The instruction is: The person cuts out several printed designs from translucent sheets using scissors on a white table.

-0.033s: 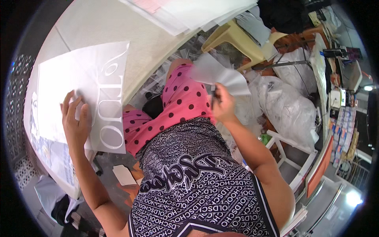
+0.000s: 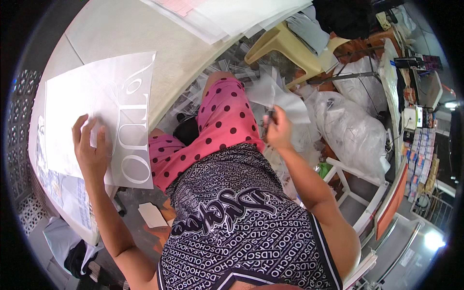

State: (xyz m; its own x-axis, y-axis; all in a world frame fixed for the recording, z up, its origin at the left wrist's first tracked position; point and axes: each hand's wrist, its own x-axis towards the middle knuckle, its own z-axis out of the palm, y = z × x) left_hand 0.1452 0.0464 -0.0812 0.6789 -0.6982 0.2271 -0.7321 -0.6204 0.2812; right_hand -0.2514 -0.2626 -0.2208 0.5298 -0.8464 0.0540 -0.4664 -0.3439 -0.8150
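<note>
A large translucent sheet [image 2: 130, 72] with white lettering and decorative shapes lies on the table at the left. It reaches past the table's near edge. My left hand [image 2: 92, 145] rests on this sheet with its fingers spread and bent. Right of my lap, my right hand [image 2: 279, 129] is closed around a slim dark tool [image 2: 269, 115], whose kind is blurred. Just beyond that hand, a curved translucent offcut [image 2: 290, 104] hangs above the floor. Whether my fingers also touch the offcut cannot be made out.
The pale table [image 2: 111, 29] has a curved edge beside my knees and a stack of sheets [image 2: 227, 19] at the far side. Cut strips [image 2: 232, 67] litter the floor. A cream plastic stool [image 2: 278, 48], stuffed clear bags [image 2: 348, 133] and a white frame [image 2: 345, 188] stand at the right.
My right hand has shifted slightly right and down. The translucent offcut has moved lower and changed its bend. My left hand stays on the sheet, its fingers barely moved.
</note>
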